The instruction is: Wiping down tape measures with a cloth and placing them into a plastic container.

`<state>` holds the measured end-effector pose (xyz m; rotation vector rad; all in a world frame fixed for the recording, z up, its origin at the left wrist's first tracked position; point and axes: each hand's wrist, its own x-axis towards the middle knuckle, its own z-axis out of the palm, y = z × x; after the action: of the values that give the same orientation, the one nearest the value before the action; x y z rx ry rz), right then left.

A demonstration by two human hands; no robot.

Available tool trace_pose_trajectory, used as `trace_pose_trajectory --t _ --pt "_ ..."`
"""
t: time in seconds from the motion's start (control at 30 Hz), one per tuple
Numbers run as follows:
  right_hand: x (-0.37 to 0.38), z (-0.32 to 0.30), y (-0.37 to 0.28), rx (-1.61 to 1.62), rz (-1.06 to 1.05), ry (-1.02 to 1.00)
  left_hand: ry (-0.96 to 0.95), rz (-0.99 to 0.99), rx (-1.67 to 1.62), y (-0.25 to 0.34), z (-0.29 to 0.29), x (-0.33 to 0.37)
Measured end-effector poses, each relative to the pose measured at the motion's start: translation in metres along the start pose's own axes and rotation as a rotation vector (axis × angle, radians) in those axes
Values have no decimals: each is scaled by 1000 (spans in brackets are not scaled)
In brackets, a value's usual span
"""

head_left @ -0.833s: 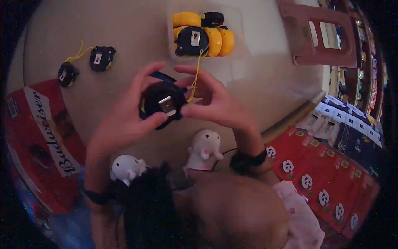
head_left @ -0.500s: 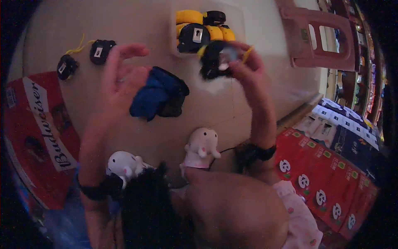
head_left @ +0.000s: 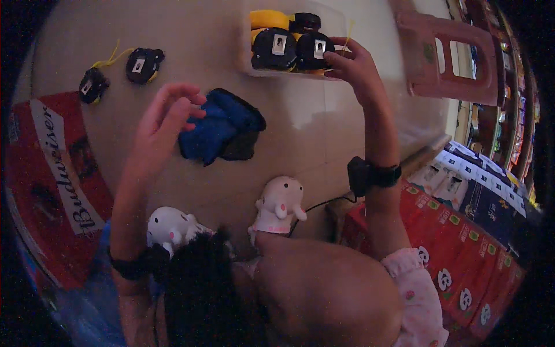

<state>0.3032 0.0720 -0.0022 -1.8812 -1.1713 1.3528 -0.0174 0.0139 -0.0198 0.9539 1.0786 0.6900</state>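
Note:
At the box's near right corner, my right hand [head_left: 354,62] grips the edge of a black tape measure [head_left: 312,51] with a metal clip and a thin yellow cord. That tape measure lies beside another black one [head_left: 274,50] inside the clear plastic box [head_left: 250,68]. Yellow-and-black tape measures sit behind and under them. My left hand [head_left: 172,113] is in the air, holding nothing, its fingers bent and apart. Just right of it, a crumpled blue and dark cloth [head_left: 217,124] lies on the tiled floor.
Two black tape measures [head_left: 143,65] with yellow cords lie at the far left. A red carton [head_left: 58,185] stands on the left, red boxes [head_left: 451,254] on the right. A pink plastic stool [head_left: 419,58] is at the far right. Two white slippers [head_left: 280,199] show below.
My right hand has moved up and outward, bringing its tape measure into the box next to the other black one. My left hand has shifted slightly and stays empty.

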Motion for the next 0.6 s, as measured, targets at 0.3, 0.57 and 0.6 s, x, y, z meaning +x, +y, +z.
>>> trace_pose_trajectory --t 0.3,0.57,0.6 --pt "2 0 5 -875 -387 176 28 -50 -18 -3 5 6" --pt "-6 3 1 -680 -277 115 31 -45 -8 -14 -2 10" --pt "-6 2 1 -675 -305 144 38 -51 -8 -13 -2 9"
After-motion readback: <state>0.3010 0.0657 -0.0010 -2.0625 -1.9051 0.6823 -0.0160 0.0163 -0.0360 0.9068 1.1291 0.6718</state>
